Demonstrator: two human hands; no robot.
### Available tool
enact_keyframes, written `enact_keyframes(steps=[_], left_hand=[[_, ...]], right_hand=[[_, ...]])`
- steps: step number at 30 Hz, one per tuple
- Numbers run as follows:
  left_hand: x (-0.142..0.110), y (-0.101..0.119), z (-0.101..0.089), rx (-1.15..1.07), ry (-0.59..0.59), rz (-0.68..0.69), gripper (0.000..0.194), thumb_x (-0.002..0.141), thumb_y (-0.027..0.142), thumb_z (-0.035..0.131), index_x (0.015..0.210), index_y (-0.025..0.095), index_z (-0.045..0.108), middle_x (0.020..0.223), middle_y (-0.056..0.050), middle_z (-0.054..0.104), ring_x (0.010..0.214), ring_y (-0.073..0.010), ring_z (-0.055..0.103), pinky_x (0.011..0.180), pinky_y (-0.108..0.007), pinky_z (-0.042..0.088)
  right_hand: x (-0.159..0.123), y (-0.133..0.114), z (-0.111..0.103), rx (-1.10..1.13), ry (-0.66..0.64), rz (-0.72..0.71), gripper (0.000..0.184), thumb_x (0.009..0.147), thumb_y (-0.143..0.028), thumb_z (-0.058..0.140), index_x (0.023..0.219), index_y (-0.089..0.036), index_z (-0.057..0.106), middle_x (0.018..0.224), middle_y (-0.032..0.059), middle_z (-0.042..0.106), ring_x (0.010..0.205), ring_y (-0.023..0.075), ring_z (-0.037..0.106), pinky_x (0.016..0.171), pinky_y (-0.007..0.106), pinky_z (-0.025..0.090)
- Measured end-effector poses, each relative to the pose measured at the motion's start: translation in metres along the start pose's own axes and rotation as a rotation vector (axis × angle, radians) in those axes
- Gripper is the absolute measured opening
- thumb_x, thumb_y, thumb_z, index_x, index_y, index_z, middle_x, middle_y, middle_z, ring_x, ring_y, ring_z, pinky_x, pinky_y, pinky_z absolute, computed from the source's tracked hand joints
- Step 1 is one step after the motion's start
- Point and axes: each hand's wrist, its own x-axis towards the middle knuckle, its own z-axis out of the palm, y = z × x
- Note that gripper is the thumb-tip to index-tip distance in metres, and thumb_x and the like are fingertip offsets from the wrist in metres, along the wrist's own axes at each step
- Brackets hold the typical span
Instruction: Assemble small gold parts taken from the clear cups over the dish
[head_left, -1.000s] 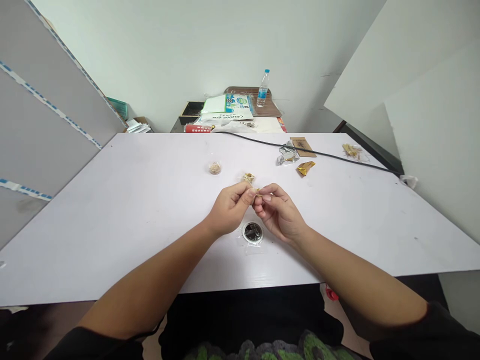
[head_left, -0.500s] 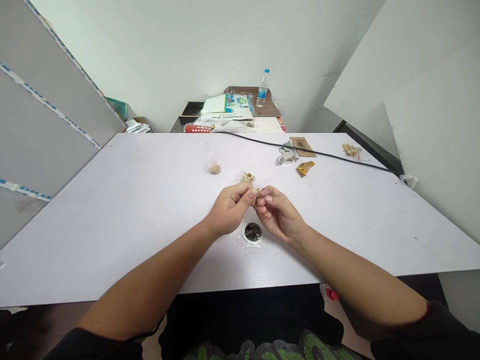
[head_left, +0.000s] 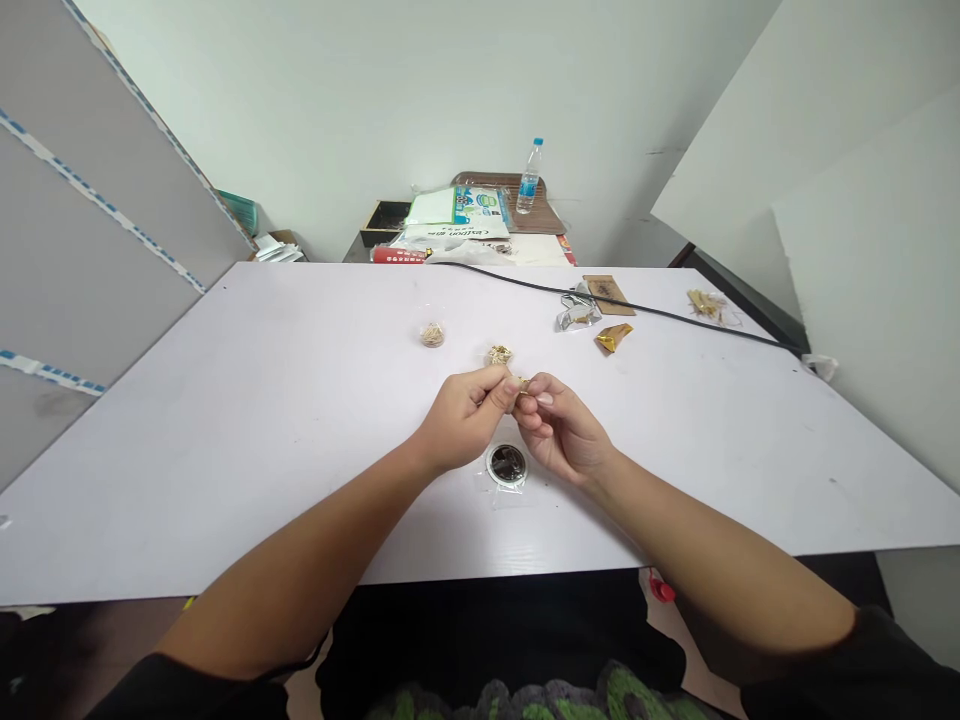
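My left hand (head_left: 474, 415) is closed, thumb pressed on the fingers, around a small gold-coloured piece (head_left: 523, 384) whose kind I cannot make out. My right hand (head_left: 564, 425) pinches the same piece from the right with thumb and forefinger, its other fingers curled. Just beyond the fingertips lies a heap of shiny gold pieces (head_left: 499, 355), partly hidden by my left hand. Below the hands, a round dark disc with a white rim (head_left: 508, 464) rests on clear plastic. A small round tub of thin pale sticks (head_left: 432, 335) stands farther left.
On the white table (head_left: 225, 430), a gold wrapper (head_left: 614, 338), a silver packet (head_left: 578, 310) and a brown card (head_left: 608, 294) lie at the back right. A black cable (head_left: 675, 313) crosses there. Beyond the edge, a water bottle (head_left: 529, 178) stands on a brown tray (head_left: 551, 218).
The right fingertips have shifted slightly on the small gold piece, and a little more of it shows between the hands. The whole view has moved slightly; the things on the table lie as before.
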Motion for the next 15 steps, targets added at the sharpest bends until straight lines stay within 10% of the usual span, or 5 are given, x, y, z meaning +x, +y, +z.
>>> enact_keyframes(steps=[15], left_hand=[[0.0010,-0.0019,0.0006,-0.018,-0.031,-0.001,0.046,0.096,0.054,0.046,0.071,0.016,0.051,0.068,-0.004,0.066,0.066,-0.0143,0.063,0.067,-0.028,0.051]], right_hand=[[-0.0005,0.0009,-0.0015,0.045,-0.029,0.010,0.021,0.062,-0.023,0.083,0.071,-0.021,0.065,0.059,-0.0034,0.056,0.050,0.0051,0.046,0.042,0.012,0.041]])
